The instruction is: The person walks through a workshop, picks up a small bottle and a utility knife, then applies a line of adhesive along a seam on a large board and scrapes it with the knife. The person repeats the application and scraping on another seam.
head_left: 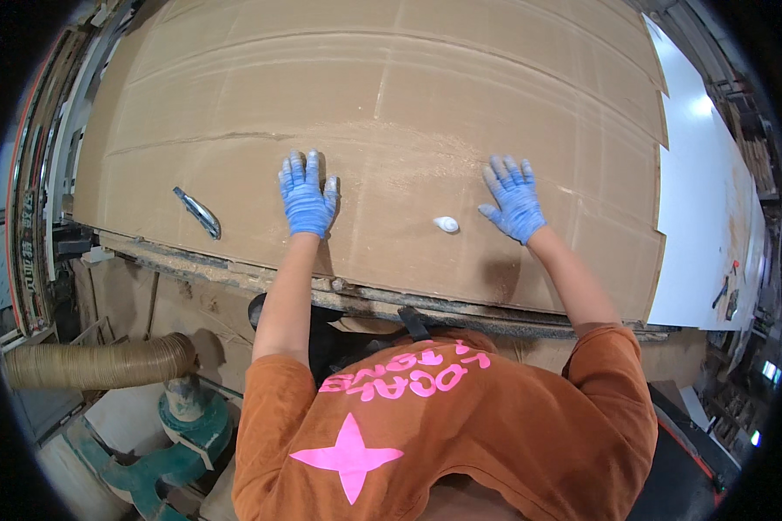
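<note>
Both of my hands wear blue-and-white gloves. My left hand [306, 195] rests on a large sheet of brown cardboard [391, 95], its fingers stretched out and holding nothing. To the right, my right hand [514, 200] lies on the same cardboard with its fingers spread and nothing in it. Between the hands, closer to the right one, is a small white rounded object [447, 224] whose kind I cannot make out. A utility knife [197, 213] lies left of my left hand, near the cardboard's front edge. Sawdust is scattered over the cardboard beyond my hands.
White board [704, 200] shows past the cardboard's right edge, with a few small tools [728, 291] on it. Left of me, a ribbed tan hose [100, 363] joins a green metal duct [191, 425]. A metal rail [30, 191] stands along the far left.
</note>
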The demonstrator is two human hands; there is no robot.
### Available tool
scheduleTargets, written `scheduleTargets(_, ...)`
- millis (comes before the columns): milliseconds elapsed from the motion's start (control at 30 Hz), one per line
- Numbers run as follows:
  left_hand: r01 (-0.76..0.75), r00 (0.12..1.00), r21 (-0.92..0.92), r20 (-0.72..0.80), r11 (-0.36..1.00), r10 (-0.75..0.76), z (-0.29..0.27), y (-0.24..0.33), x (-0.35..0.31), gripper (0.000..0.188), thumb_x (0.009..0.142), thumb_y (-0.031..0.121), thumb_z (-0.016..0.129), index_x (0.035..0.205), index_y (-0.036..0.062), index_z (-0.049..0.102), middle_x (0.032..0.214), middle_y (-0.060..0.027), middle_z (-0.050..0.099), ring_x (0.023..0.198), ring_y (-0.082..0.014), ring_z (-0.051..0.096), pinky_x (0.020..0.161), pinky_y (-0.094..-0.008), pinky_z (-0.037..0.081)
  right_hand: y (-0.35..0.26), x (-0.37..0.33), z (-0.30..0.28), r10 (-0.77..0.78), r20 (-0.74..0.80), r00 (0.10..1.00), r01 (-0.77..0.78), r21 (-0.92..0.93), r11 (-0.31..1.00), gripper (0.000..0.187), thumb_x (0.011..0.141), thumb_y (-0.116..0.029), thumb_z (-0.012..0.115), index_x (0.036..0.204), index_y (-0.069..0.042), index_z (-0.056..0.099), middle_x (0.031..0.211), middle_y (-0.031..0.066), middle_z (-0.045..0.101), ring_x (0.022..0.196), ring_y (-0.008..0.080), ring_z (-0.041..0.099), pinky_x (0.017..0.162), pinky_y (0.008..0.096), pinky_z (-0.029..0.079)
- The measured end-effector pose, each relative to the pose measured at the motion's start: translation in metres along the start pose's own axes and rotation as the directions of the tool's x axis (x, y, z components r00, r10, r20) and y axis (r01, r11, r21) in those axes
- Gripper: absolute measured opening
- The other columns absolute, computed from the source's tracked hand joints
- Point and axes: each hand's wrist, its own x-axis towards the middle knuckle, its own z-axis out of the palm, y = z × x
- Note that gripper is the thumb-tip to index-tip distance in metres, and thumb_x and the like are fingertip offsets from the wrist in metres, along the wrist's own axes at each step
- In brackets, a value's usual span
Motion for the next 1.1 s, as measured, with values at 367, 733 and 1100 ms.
scheduleTargets(367,-0.042,0.999,0.012,-0.025,0.999,0.042,0.009,-0.007,0.001,0.063,0.086,0.036,0.058,0.140,0.0085,0.042,0.147,-0.0253,0.032,0.135,-0.0441,0.029,0.113,-0.0507,0.021,-0.049,0.058,0.004,0.038,0.016,0.999,-0.039,0.122,0.992,0.082,0.086,-0.061,0.049,0.144,-0.006,0.034,0.153,0.0155,0.025,0.143,0.0331,0.018,0.116,0.0532,0.006)
scheduleTargets(733,-0.084,0.996,0.036,-0.017,0.996,0.085,0.008,-0.003,0.003,0.062,0.088,0.036,0.055,0.142,0.0083,0.040,0.146,-0.0265,0.033,0.134,-0.0442,0.030,0.112,-0.0512,0.022,0.046,-0.154,0.034,0.756,-0.086,0.648,-0.759,-0.003,0.651,0.086,0.084,-0.062,0.051,0.147,-0.007,0.029,0.152,0.0210,0.024,0.141,0.0394,0.019,0.114,0.0570,0.005)
scheduleTargets(1100,-0.086,0.996,0.099,-0.008,0.991,0.087,0.007,-0.004,-0.001,0.062,0.089,0.036,0.056,0.141,0.0052,0.040,0.146,-0.0278,0.032,0.135,-0.0444,0.030,0.112,-0.0514,0.022,-0.026,-0.233,-0.006,0.365,-0.166,0.916,-0.324,0.232,0.917,0.061,0.087,-0.041,0.054,0.136,-0.006,0.044,0.141,0.0185,0.042,0.133,0.0344,0.035,0.110,0.0546,0.021)
